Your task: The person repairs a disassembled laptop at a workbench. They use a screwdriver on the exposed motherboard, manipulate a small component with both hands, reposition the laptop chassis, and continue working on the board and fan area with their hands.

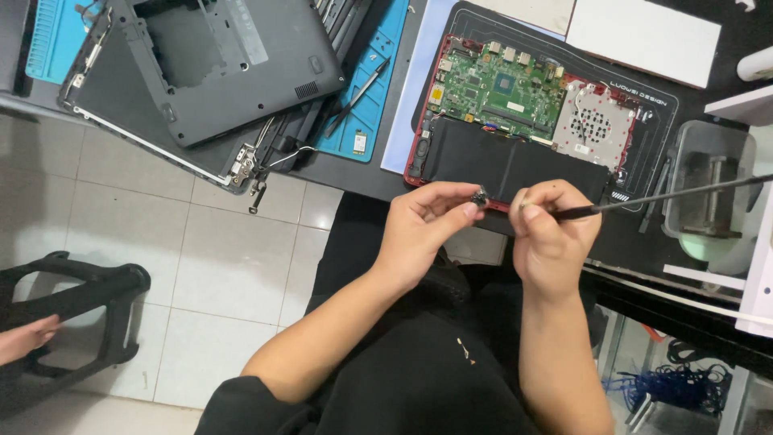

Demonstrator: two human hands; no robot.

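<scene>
Your left hand (pixel 425 229) pinches a small dark part (pixel 479 196) between thumb and fingertips, holding it up above your lap just in front of the tabletop (pixel 354 173) edge. Your right hand (pixel 551 234) is closed in a fist around a thin black tool (pixel 668 197), whose long shaft runs out to the right over the tabletop; its near end points toward the small part, and the two hands sit close together without touching.

Just beyond your hands lies an opened red laptop (pixel 515 121) on a dark work mat (pixel 656 105), its green circuit board (pixel 495 84) and flat black battery (pixel 515 165) exposed. Farther left, a grey laptop bottom cover (pixel 233 72) rests tilted over another dismantled laptop, with a blue mat (pixel 374 89) beneath. To the right stands a clear plastic container (pixel 708 185). At the far left, another person's hand (pixel 24 337) rests by a black stool (pixel 76 318) on the tiled floor (pixel 225 266).
</scene>
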